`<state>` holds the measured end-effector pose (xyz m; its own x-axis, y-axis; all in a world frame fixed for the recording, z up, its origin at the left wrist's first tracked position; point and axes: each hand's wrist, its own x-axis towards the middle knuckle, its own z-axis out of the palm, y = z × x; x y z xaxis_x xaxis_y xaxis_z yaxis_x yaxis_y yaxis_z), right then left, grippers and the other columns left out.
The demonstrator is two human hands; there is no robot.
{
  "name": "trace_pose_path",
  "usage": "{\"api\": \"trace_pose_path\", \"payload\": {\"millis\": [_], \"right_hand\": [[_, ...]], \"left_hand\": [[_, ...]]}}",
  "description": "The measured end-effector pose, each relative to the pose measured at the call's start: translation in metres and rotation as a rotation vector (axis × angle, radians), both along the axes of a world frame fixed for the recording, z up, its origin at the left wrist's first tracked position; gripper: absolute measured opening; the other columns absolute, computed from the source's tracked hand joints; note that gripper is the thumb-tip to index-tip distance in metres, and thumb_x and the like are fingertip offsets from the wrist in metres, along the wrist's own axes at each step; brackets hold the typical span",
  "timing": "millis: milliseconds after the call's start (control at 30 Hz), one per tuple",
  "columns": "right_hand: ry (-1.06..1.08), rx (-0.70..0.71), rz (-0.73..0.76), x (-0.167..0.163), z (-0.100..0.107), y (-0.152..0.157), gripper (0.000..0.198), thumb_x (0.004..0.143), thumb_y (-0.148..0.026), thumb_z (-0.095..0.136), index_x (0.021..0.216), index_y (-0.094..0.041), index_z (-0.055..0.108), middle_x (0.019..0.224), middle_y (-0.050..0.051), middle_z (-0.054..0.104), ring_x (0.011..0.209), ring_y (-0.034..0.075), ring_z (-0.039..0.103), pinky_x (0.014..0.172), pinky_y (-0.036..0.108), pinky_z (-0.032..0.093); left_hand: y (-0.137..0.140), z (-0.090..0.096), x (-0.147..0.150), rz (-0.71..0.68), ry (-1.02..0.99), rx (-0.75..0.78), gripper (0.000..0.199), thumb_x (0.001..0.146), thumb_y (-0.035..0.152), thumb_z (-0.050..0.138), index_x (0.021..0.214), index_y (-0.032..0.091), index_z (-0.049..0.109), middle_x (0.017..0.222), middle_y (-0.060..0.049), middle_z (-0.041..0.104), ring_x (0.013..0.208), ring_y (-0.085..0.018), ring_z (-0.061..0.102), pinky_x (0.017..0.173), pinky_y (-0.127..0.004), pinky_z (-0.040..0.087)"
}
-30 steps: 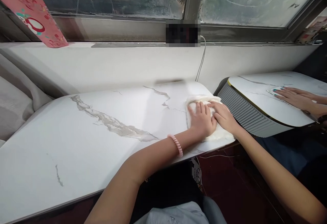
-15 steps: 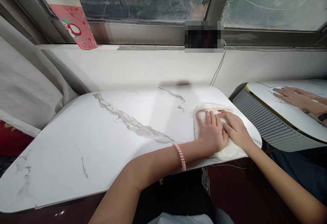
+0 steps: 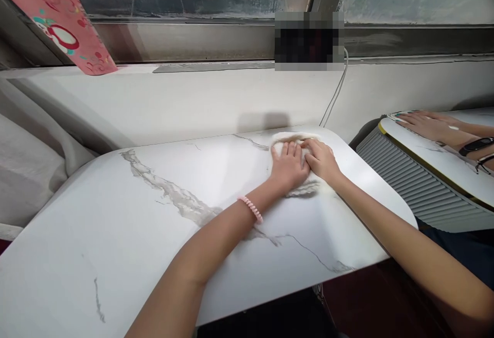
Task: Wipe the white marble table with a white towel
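No text, brand, label or number can be read. The pink cup (image 3: 65, 27), well left of the fingers (image 3: 292, 148) and beyond them, bears a printed figure around a white oval; the dark block (image 3: 309, 43) behind them is pixelated.

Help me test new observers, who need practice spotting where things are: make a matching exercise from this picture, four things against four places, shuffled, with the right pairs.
Things
1. Cloth
2. Bracelet
3. Cup
4. Cable

Places
A. Running down the wall
B. Under the wearer's left hand and right hand
C. On the sill, at the picture's left
D. Around the wearer's left arm

Right pairs: 1-B, 2-D, 3-C, 4-A
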<state>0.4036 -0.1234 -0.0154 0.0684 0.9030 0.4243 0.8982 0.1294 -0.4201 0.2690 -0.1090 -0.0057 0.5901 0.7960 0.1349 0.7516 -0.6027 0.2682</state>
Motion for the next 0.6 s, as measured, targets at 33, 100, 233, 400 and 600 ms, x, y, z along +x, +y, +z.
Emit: {"api": "trace_pose_path", "payload": {"millis": [33,100,233,400,600], "right_hand": [[0.008,-0.001,-0.009,-0.001,-0.001,0.012,0.028,0.074,-0.02,0.04,0.094,-0.024,0.058,0.108,0.01,0.068,0.107,0.03,0.057,0.099,0.054,0.038],[0.02,-0.002,-0.03,-0.004,-0.003,0.034,0.029,0.072,-0.018,0.039,0.093,-0.023,0.059,0.109,0.009,0.068,0.108,0.03,0.057,0.101,0.055,0.037],[0.032,-0.006,-0.04,-0.01,-0.004,0.069,0.032,0.072,-0.019,0.039,0.094,-0.022,0.062,0.11,0.009,0.068,0.109,0.029,0.057,0.102,0.054,0.035],[0.017,-0.017,0.037,-0.015,-0.003,0.088,0.034,0.073,-0.019,0.039,0.097,-0.021,0.064,0.113,0.01,0.068,0.111,0.028,0.057,0.103,0.051,0.037],[0.023,-0.002,0.163,-0.019,-0.003,0.079,0.038,0.074,-0.021,0.04,0.102,-0.02,0.065,0.117,0.01,0.068,0.113,0.029,0.057,0.103,0.048,0.038]], "left_hand": [[0.011,0.0,-0.001,0.004,-0.003,-0.002,0.059,0.098,0.038,0.021,0.15,0.011,0.032,0.159,-0.01,0.03,0.147,-0.026,0.024,0.118,-0.059,0.015],[0.032,-0.001,-0.004,0.014,-0.005,-0.01,0.059,0.098,0.039,0.022,0.15,0.012,0.032,0.159,-0.01,0.03,0.147,-0.026,0.023,0.119,-0.058,0.014],[0.062,-0.001,-0.009,0.033,-0.007,-0.027,0.059,0.098,0.041,0.022,0.15,0.014,0.033,0.159,-0.01,0.029,0.147,-0.025,0.022,0.119,-0.057,0.013],[0.072,0.0,-0.017,0.093,-0.028,-0.003,0.058,0.098,0.041,0.022,0.148,0.015,0.034,0.157,-0.01,0.033,0.146,-0.025,0.024,0.118,-0.057,0.015],[0.052,0.001,-0.024,0.17,0.028,0.015,0.059,0.099,0.04,0.02,0.15,0.012,0.032,0.159,-0.012,0.029,0.147,-0.027,0.022,0.118,-0.058,0.016]]}}
